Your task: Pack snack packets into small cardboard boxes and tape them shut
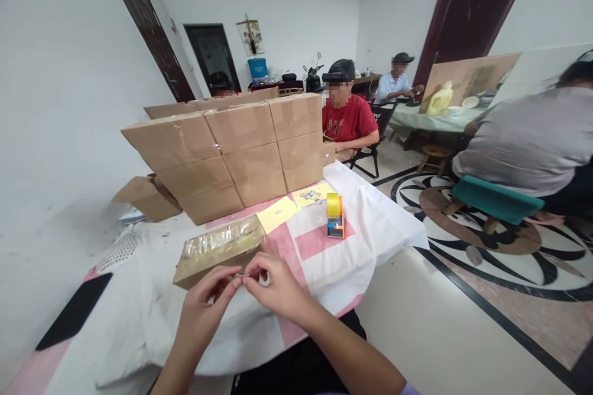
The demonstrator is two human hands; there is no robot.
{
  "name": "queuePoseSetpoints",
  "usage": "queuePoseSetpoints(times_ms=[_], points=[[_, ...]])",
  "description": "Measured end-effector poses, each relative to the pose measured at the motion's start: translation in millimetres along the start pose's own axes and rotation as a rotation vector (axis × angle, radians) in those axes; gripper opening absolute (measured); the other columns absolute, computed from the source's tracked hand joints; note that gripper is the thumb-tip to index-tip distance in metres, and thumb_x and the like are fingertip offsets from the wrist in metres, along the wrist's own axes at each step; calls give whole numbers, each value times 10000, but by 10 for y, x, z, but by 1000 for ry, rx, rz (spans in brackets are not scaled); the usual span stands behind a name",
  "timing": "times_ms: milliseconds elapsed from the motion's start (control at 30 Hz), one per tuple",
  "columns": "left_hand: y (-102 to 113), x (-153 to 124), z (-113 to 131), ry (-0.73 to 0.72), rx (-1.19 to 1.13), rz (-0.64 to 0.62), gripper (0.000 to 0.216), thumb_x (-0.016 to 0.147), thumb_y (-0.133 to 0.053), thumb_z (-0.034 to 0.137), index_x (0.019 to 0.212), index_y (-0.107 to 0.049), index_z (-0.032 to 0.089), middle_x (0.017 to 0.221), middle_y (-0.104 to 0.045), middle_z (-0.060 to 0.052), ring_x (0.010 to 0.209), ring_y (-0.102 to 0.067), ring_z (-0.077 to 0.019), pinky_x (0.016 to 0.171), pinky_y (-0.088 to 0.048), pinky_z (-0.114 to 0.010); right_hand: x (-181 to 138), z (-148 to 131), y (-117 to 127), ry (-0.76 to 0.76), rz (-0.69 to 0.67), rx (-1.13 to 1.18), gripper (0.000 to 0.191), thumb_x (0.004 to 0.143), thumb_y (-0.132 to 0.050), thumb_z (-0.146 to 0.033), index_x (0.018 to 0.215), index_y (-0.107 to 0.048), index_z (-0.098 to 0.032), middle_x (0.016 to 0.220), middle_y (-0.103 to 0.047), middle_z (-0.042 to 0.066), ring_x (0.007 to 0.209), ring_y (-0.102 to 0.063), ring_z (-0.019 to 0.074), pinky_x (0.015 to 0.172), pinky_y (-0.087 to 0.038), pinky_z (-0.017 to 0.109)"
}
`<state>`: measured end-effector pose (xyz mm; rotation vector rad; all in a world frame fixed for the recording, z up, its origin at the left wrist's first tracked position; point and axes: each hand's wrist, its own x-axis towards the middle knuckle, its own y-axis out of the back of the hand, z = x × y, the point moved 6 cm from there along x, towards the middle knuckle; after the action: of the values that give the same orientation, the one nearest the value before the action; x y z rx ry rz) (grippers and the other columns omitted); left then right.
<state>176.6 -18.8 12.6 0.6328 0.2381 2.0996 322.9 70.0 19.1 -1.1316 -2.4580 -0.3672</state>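
Observation:
My left hand [207,301] and my right hand [273,284] meet fingertip to fingertip above the near edge of the table. Both pinch a small, thin, greyish piece [241,276], too tiny to identify. Just behind them lies a cardboard box [222,239] with shiny clear tape across its top; my fingers overlap its front in the view. Beyond its right end rests a yellow sheet [278,213] with a small mark or bit on it. Another yellow sheet [303,196] bears several small silvery pieces.
Stacked cardboard boxes [254,176] wall off the table's back. A tape dispenser [335,222] with yellow tape stands at right. At left lie a flat black object [76,308] and an open carton [151,197]. A person in red [354,123] sits beyond the boxes; others sit farther right.

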Motion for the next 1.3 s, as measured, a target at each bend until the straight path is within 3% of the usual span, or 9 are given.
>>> queuePoseSetpoints(times_ms=[267,567,667,733,867,933,1067,1167,1300], points=[[-68,-57,-72,-48,33,-35,253,814,-736,455,860,-732,206,879,-716,-42,795,-670,-179,620,-526,-232,-127,116,16,-33,8,-31,51,840,-685,-166,812,-651,-192,750,-604,-34,690,-552,106,613,-396,217],[-184,-61,-173,-77,64,-52,259,842,-711,463,839,-724,205,861,-707,-46,753,-639,-169,608,-493,-247,-185,227,1,-6,57,-33,48,842,-667,-175,813,-700,-194,752,-634,-17,681,-564,117,609,-414,221],[-78,1,-139,-109,155,-39,335,802,-744,497,987,-737,218,919,-698,-47,689,-589,-150,564,-463,-254,-112,420,164,-6,136,-43,75,840,-645,-189,803,-709,-197,747,-664,-7,659,-573,127,598,-420,230],[163,72,-154,-150,247,74,418,764,-766,529,1054,-730,230,1022,-690,-58,743,-593,-162,580,-459,-266,-24,625,420,-26,283,-74,104,846,-608,-197,797,-700,-195,749,-676,4,655,-584,140,605,-434,244],[813,193,-565,-30,308,469,528,768,-726,594,1151,-693,233,1223,-655,-89,1029,-628,-249,793,-519,-351,186,1101,872,-166,525,-315,95,838,-598,-201,783,-674,-187,835,-684,39,686,-592,162,671,-464,281],[935,233,-929,92,177,513,660,759,-734,603,1293,-623,232,1370,-606,-117,1212,-594,-303,956,-514,-426,301,1291,873,-217,509,-373,68,825,-620,-191,786,-675,-184,893,-683,47,660,-572,151,680,-464,286],[760,253,-1434,200,-32,404,775,821,-652,640,1453,-503,218,1537,-493,-144,1422,-461,-330,1178,-381,-474,436,1502,564,-237,387,-347,95,816,-640,-147,754,-688,-200,858,-704,17,670,-600,140,680,-462,257],[608,220,-1529,208,-124,362,774,878,-558,655,1503,-452,212,1544,-497,-141,1418,-476,-316,1181,-389,-464,428,1567,376,-242,326,-326,121,816,-638,-118,766,-708,-204,814,-712,1,655,-610,131,661,-458,239],[574,208,-1519,180,-180,363,731,880,-584,622,1471,-501,200,1524,-522,-137,1426,-463,-308,1200,-360,-456,352,1586,338,-243,324,-312,123,853,-623,-144,850,-737,-187,877,-724,26,677,-621,135,669,-471,247]])
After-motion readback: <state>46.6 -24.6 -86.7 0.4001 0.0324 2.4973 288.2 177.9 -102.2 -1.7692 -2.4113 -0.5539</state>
